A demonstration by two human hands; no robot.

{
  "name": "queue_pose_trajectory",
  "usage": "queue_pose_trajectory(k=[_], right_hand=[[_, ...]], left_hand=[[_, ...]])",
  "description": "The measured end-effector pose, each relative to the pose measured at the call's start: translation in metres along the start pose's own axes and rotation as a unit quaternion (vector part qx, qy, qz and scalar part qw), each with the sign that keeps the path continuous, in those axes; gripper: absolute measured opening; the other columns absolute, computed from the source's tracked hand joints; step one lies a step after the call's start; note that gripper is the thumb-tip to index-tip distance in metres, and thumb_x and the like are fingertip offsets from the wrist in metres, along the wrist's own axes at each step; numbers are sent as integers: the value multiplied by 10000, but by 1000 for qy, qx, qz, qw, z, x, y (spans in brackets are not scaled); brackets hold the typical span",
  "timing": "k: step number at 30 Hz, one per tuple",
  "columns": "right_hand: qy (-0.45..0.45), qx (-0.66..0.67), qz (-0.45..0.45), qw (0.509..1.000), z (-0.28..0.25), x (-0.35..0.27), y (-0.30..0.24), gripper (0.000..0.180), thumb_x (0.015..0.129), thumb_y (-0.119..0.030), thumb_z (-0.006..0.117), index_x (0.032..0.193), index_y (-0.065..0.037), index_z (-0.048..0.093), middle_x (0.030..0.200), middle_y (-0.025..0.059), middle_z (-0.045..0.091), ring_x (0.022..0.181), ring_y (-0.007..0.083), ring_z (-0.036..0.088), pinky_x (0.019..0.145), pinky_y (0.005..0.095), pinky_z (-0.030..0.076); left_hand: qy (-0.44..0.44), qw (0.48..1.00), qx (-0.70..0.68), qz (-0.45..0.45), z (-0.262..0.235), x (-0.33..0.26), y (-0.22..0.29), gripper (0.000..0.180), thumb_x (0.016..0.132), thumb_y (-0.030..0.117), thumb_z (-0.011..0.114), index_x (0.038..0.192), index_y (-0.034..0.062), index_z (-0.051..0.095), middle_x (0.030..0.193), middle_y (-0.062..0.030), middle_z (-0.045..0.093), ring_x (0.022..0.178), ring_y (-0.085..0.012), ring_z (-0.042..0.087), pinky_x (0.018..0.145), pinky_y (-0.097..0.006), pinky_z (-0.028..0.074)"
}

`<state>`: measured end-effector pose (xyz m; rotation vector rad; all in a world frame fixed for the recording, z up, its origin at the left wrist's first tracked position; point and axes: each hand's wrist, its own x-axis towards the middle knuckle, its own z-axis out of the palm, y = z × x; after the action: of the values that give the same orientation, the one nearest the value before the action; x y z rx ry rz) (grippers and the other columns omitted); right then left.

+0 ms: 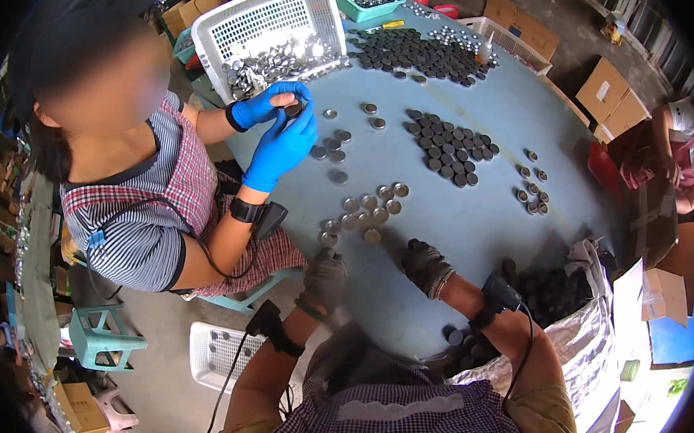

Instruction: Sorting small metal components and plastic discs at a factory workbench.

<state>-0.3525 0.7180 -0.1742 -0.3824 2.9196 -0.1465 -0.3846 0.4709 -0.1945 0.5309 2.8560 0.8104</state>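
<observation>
Left hand: the person's left hand (325, 276), in a dark work glove, is resting at the near edge of the round blue table (510, 125); its fingers are curling down, and whether they are closing on anything cannot be told, since the palm side is hidden.
Right hand: the right hand (425, 265), gloved the same way, is lying knuckles up on the table just beside the left; its fingers are folding under, so their grip cannot be made out.
Silver caps: a loose cluster of shiny round metal caps (367, 209) is sitting just beyond both sets of fingertips, the nearest one almost touching the left fingers.
Dark caps: a tidy patch of dark round caps (451, 149) is lying farther out past the right fingers, with a small scatter (532, 189) off to their right.
Sack: a silvery bag (565, 338) of dark caps is standing beside the right wrist, its lower part cut off by the forearm and the picture's edge.
Wrist devices: black strapped units with cables are sitting on both forearms; their faces are too small to read.
Co-worker: another person's blue-gloved hands (280, 128) are pinching one small piece well beyond the left fingers; the piece is mostly hidden between the gloves.
White basket: a white plastic basket (269, 17) of shiny caps is tilting at the far rim.
</observation>
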Motion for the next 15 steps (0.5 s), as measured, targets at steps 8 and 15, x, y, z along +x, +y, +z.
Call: queue_pose_trajectory(k=[8, 15], right_hand=[[58, 72, 10, 996, 16, 14, 8, 176, 785, -204, 592, 879, -60, 630, 874, 159, 621, 867, 336, 603, 777, 416, 495], [22, 164, -23, 986, -39, -37, 14, 259, 821, -267, 536, 924, -32, 570, 908, 207, 619, 828, 393, 589, 751, 470, 474]], left_hand=[[36, 992, 61, 107, -15, -7, 11, 228, 705, 144, 683, 872, 23, 586, 932, -158, 581, 725, -316, 603, 679, -424, 504], [158, 968, -185, 55, -2, -62, 27, 338, 666, 107, 712, 978, 19, 616, 855, -103, 602, 768, -277, 582, 733, -396, 489]])
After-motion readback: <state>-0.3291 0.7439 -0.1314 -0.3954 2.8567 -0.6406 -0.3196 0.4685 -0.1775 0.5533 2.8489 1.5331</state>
